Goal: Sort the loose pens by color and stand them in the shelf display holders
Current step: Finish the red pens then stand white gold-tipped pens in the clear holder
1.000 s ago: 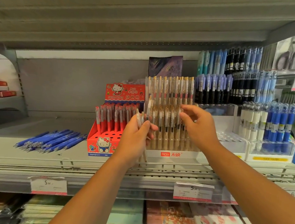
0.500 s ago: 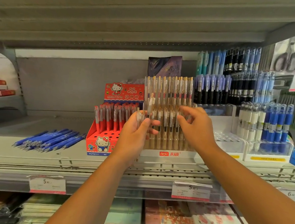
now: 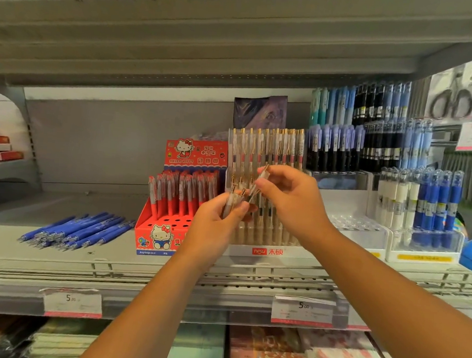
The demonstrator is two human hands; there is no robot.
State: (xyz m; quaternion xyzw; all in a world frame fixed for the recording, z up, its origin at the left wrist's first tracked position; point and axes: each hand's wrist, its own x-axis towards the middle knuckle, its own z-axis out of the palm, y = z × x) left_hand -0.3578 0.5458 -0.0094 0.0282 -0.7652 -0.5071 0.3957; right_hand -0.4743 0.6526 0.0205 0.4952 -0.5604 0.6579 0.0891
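Fingers (image 3: 228, 208) of my left hand (image 3: 211, 225) curl round a few clear pens (image 3: 234, 196) with gold clips, gripped upright, tops showing above the fist. Right hand (image 3: 292, 203) just beside it, thumb and forefinger pinching a single clear pen (image 3: 262, 176), tilted, gold top up and right, lower end down at the bunch; can't tell if it touches. Both hands sit near of the clear holder (image 3: 285, 252), white base with a red label, rows of the same clear pens standing in it. Left of that and touching it, a red holder (image 3: 152, 228) with cartoon cat art, red pens (image 3: 183, 191) standing in the far rows, near holes bare. Further left, loose blue pens (image 3: 78, 230) lie in a flat heap on the shelf (image 3: 3, 248), well apart from my hands. Right of the clear holder, another clear stand (image 3: 424, 244) has white pens (image 3: 394, 199) and blue pens (image 3: 436, 200) upright. Far right, tiers of black and lilac pens (image 3: 341, 150). Price tags (image 3: 302, 311) on the shelf's near edge, notebooks (image 3: 272, 351) stacked on the shelf below.
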